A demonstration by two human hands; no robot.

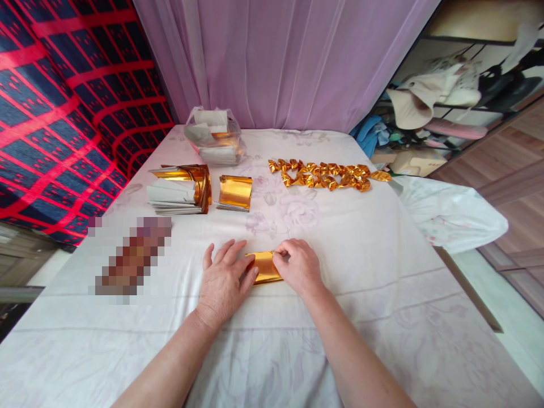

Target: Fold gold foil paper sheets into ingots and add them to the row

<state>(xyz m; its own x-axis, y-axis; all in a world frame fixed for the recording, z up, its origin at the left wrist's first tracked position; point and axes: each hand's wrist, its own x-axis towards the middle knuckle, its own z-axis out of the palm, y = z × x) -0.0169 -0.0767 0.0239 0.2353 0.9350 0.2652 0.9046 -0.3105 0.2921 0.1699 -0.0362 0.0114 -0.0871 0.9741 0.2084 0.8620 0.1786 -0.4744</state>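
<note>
Gold foil sheet [264, 267] lies flat on the surface [374, 272], near the front edge, directly between both hands. Left hand [224, 281] rests open, palm down, fingers spread over the sheet's left end, pinning rather than gripping. Right hand [298, 265] is curled, fingertips pinching the sheet's right edge.

Handling, judged from its look: very light, thin, creases readily and keeps a fold; glossy face likely slippery under dry fingers; tears or dents if pulled hard. Best taken at an edge or corner with a fingertip pinch, the other hand flat to stop it sliding.

Surface: covered in a pale cloth with a faint floral print, soft, slightly wrinkled. Further back sit a stack of gold sheets [181, 188], a smaller gold stack [235, 192] just beside it, a clear plastic bag [216, 136] holding more paper, and a row of folded gold pieces [327, 174] to the right. A pixelated patch lies at left.

Room: lilac curtain [280, 62] behind, red-and-blue checked fabric [55, 96] at left, cluttered shelves [450, 96] at right, wood floor.
</note>
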